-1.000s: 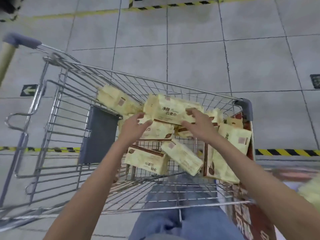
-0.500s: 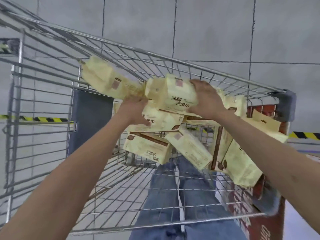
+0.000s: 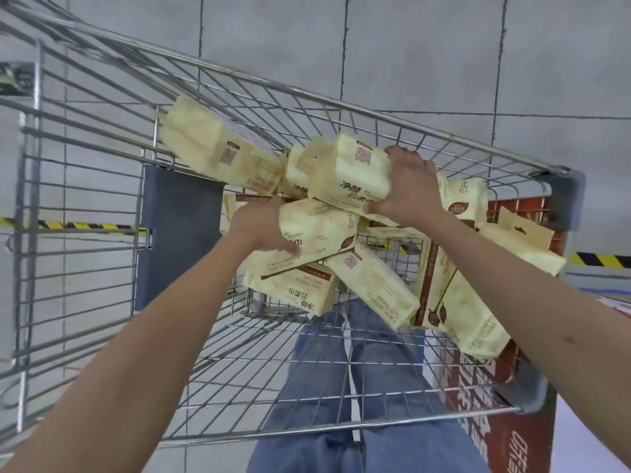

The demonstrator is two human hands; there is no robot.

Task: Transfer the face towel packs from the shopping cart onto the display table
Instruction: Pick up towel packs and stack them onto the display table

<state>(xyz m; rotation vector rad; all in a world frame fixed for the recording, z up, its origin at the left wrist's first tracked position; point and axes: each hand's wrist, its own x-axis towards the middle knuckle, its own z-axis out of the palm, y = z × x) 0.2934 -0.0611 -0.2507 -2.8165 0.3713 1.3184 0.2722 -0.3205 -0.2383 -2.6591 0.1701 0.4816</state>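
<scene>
Much remained, I judged: the face towel packs (image 3: 375, 295) lay heaped in the shopping cart (image 3: 239, 74) (no table in view). The right hand (image 3: 406, 186) gripped the top pack (image 3: 351, 169); the left hand (image 3: 261, 227) clasped a lower pack (image 3: 317, 230).

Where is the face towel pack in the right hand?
Head view, centre-right: the face towel pack tops the pile in the shopping cart, gripped by the right hand, just above the lower pack the left hand holds.
</scene>
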